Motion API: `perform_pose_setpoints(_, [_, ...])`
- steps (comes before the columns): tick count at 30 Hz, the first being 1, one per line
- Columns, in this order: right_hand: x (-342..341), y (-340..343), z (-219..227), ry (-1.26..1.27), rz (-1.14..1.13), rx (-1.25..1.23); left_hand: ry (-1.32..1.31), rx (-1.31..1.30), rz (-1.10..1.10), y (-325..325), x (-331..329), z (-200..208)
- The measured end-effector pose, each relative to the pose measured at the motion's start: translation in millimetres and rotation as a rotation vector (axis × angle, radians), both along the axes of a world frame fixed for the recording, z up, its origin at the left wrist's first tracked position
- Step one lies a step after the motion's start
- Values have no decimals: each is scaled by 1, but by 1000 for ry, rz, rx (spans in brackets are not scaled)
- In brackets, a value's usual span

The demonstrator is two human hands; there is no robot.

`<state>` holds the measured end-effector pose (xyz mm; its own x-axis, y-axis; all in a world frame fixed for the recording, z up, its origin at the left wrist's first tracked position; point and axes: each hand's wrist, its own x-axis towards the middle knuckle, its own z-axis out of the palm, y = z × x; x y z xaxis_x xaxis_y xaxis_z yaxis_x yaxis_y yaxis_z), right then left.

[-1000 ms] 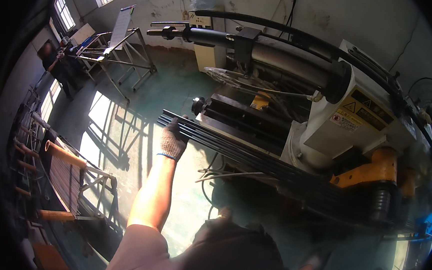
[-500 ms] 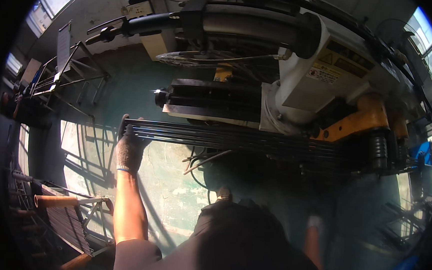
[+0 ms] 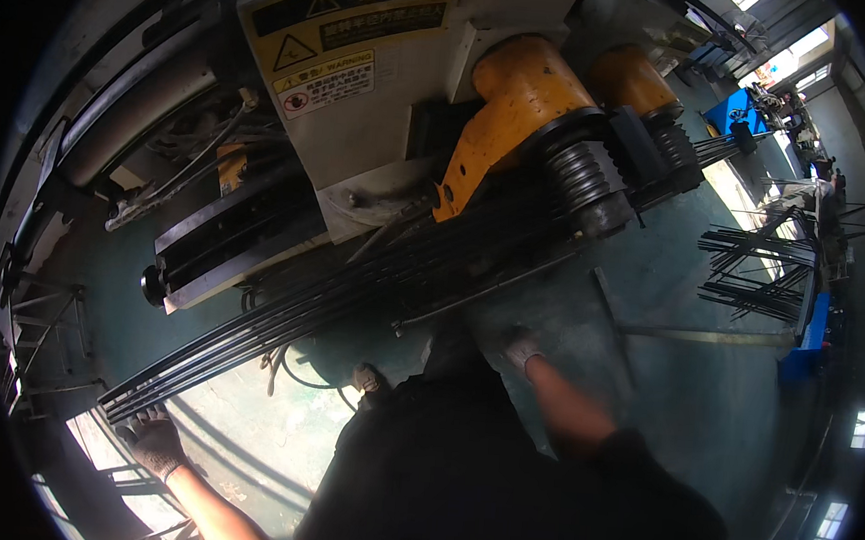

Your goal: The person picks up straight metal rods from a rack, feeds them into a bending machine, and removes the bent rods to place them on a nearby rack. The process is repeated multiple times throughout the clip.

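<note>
Several long dark metal rods run side by side on a slant, from the lower left up to the machine's rollers. At their near left ends is my left hand, in a knitted glove with dark-coated fingers. Its fingers look spread and touch the lowest rod. My right hand, also gloved, hangs in front of me below the rods, nearest to a thin bar along the machine's lower side. Motion and shade smear its fingers, and I make out nothing in it.
A large pale machine with warning labels, an orange bracket and a ribbed roller stands ahead. A rack of dark rods is at the right, beside a blue box. Cables lie on the floor.
My view has swung to the right, bringing the rollers and the right-hand rack closer to the middle. My left hand's fingers have loosened from around the rod ends. My right hand shows more plainly.
</note>
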<state>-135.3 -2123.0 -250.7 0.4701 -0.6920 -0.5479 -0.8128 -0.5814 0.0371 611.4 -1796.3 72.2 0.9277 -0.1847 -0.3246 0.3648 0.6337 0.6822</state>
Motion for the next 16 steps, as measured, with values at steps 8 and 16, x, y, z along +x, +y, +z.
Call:
perform_pose_setpoints(8, [-60,-79,34,-57,-661,282,1921,-2023,997,-150,-266,-105])
perform_pose_setpoints(16, [-83,-151,110,-497,-1213,300,2483,-2276,1811,-266,-366,-59])
